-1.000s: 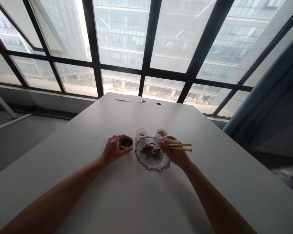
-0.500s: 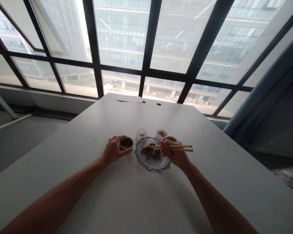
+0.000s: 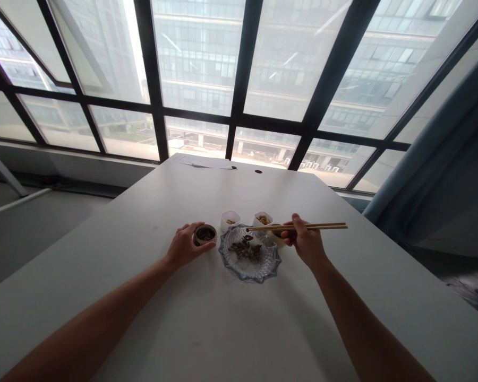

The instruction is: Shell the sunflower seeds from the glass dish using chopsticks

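My left hand (image 3: pixel 188 245) is wrapped round a small round cup (image 3: pixel 205 234) with dark pieces inside, standing on the table. In my right hand (image 3: pixel 305 241) is a pair of chopsticks (image 3: pixel 322 226), held nearly level above the far right rim of a scalloped glass dish (image 3: pixel 258 276). A small dark bit shows at their tips; I cannot tell what it is. Dark, striped pieces like sunflower seeds (image 3: pixel 249 250) lie heaped in the dish. Partly behind my right fingers stands a second round cup (image 3: pixel 278 240).
Two small white tubs stand behind the dish: the left tub (image 3: pixel 228 225) holds a few light brown pieces, the right tub (image 3: pixel 258 216) more tan ones. Paper sheets (image 3: pixel 207 162) lie at the white table's (image 3: pixel 191 329) far end, by the windows.
My right hand has moved right and lifted the chopsticks from the heap to above the dish's far rim. The left hand stays on its cup.
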A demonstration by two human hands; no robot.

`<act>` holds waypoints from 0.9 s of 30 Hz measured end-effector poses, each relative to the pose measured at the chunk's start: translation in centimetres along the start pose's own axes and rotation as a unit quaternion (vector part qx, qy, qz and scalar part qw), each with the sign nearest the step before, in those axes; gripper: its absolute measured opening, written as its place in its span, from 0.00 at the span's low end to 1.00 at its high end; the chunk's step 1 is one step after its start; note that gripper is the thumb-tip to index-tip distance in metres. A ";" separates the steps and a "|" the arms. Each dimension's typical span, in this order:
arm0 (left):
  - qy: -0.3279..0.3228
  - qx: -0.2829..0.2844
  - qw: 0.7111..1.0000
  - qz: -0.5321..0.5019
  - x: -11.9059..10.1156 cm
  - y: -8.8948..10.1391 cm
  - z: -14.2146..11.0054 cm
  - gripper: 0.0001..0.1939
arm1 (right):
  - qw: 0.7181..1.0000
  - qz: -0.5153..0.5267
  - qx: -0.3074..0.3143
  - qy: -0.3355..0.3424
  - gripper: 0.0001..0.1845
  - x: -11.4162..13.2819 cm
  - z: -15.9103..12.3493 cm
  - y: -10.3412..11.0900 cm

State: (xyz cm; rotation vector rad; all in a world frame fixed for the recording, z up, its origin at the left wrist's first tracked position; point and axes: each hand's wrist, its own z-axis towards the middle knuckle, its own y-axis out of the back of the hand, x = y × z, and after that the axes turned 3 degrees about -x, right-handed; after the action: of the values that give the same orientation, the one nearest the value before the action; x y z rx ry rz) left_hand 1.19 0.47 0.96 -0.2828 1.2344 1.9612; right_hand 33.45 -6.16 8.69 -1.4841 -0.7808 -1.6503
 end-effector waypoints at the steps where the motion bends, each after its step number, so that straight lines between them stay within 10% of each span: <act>1: 0.001 0.001 1.000 -0.001 0.0 0.0 0.0 0.34 | 0.999 -0.027 -0.001 0.031 0.30 0.4 -0.3 0.0; 8: -0.006 0.012 1.000 -0.010 0.0 -0.1 0.1 0.36 | 0.896 -0.250 0.157 0.331 0.28 2.7 -2.9 0.8; 15: -0.048 0.015 0.999 0.001 -0.5 0.9 0.5 0.35 | 0.979 -0.109 0.069 0.155 0.33 1.5 -0.1 1.2; 20: -0.120 0.021 0.992 0.013 -5.4 1.0 1.7 0.28 | 0.999 -0.011 -0.046 0.018 0.28 2.0 2.3 2.8; 27: -0.173 0.200 0.964 0.034 -15.6 -6.1 6.0 0.37 | 0.956 -0.209 -0.084 0.187 0.27 5.0 1.8 5.4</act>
State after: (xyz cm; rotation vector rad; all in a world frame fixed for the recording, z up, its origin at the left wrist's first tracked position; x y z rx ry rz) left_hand 17.27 -0.95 8.55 0.2998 1.3778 1.6746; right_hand 38.84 -8.16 13.62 -1.1048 -0.7883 -2.2831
